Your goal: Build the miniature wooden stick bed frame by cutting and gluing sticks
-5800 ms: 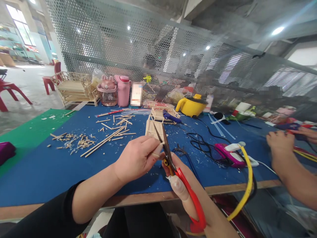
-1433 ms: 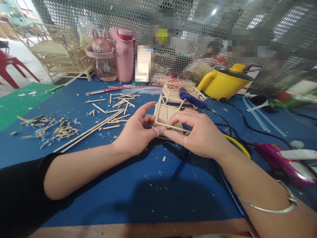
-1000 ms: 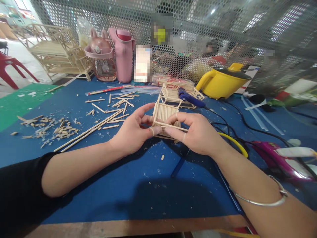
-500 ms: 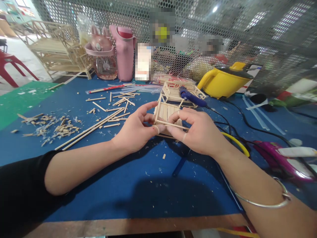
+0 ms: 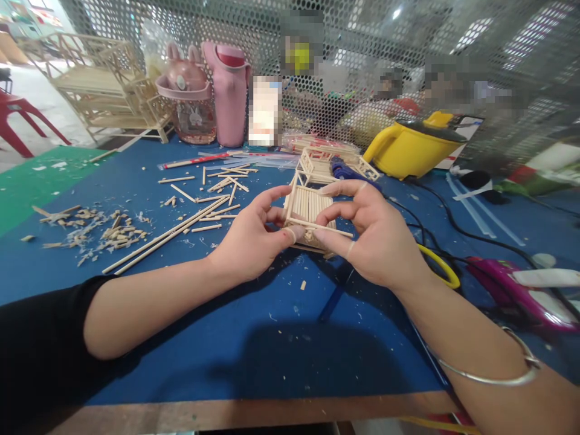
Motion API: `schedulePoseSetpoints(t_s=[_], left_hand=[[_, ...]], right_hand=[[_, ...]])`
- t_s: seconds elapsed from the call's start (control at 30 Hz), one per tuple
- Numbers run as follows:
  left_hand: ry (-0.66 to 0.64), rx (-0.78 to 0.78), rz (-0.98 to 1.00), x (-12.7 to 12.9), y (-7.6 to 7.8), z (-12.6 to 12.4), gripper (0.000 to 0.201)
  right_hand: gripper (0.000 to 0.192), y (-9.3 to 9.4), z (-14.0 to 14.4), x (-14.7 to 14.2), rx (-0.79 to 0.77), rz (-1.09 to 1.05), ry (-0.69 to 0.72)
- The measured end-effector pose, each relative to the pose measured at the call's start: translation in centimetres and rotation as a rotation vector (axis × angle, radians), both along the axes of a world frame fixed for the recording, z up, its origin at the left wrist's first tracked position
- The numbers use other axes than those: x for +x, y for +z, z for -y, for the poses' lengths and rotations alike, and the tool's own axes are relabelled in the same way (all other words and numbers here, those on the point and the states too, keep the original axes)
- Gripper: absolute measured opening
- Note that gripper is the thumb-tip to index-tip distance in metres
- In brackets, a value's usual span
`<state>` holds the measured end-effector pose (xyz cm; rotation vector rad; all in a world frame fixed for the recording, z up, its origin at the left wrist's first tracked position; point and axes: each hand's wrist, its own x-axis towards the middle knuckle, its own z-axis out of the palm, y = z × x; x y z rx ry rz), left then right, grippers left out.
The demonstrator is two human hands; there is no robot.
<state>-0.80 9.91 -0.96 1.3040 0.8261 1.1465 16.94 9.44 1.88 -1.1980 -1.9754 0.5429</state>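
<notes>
In the head view, a small model of round wooden sticks with a slatted panel sits on the blue table between my hands. My left hand is closed on the model's left front corner, with the thumb in front and the fingers behind. A thin wooden stick runs across the front of the model. Thumb and a bent finger of my right hand grip this stick, while the index finger stretches over the slats. Some fingertips carry pale coverings. Behind the model lies a blue glue gun, partly hidden by my right hand.
Loose sticks and a heap of offcuts lie left. Pink bottles and a larger stick rack stand behind. At the right are a yellow pot, cables and a magenta device. A perforated metal screen rises behind.
My right hand has shifted slightly right, and its index finger has lifted and stretched out above the slats. My left hand keeps its hold. The view has shifted slightly.
</notes>
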Motion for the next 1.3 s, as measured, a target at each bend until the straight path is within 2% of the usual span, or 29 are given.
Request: schedulePoseSetpoints(t_s=[0.37,0.73,0.93,1.1,1.3], left_hand=[[-0.021,0.045,-0.001,-0.2,-0.4,0.0,0.066],[0.023,0.030,-0.028,0.1,0.0,0.3,0.065],[0.024,0.009,-0.036,0.1,-0.1,0.3,0.068],[0.028,0.011,-0.039,0.0,-0.1,0.2,0.070],[0.027,0.056,-0.074,0.0,-0.2,0.2,0.068]], right_hand=[[0.043,-0.3,0.7,-0.6,0.183,0.111,-0.107],[0.038,-0.7,1.0,-1.0,0.179,0.064,-0.110],[0.041,-0.8,0.9,-1.2,0.076,-0.050,-0.070],[0.043,-0.8,0.9,-1.2,0.041,-0.085,-0.089],[0.036,-0.5,0.9,-1.2,0.079,-0.039,-0.103]])
